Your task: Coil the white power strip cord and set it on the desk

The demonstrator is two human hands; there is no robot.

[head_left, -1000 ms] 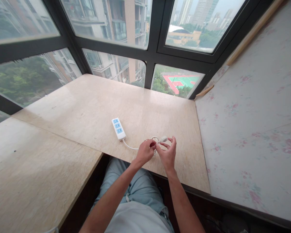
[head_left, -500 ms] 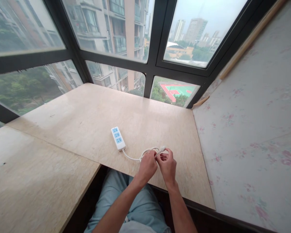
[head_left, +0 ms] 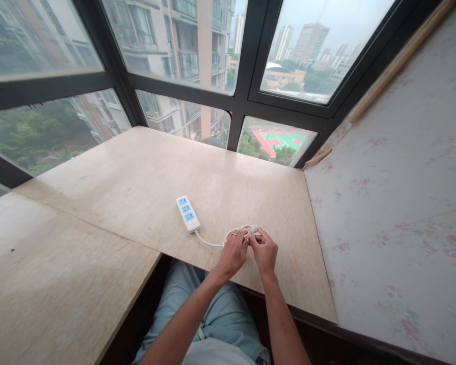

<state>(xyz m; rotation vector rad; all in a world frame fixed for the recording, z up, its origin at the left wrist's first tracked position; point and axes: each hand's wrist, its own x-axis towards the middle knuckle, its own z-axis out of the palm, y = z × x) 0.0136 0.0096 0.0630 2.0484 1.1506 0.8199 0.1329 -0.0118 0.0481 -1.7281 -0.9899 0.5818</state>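
Observation:
A white power strip with blue socket faces lies on the stone sill, left of my hands. From its near end a white cord runs right into a loose coil between my hands. My left hand is closed on the coiled cord, with a ring on one finger. Close beside it, my right hand pinches the cord near its plug. The plug rests at the far side of the fingertips; the fingers partly hide both it and the coil.
The beige stone sill reaches to dark window frames at the back. Papered wall with flowers bounds it on the right. A second stone slab extends at left. My legs are below the front edge.
My right fingers have shifted and closed in nearer the coil and plug. My left fingers have spread a little along the cord. The view has tilted slightly; the power strip lies still.

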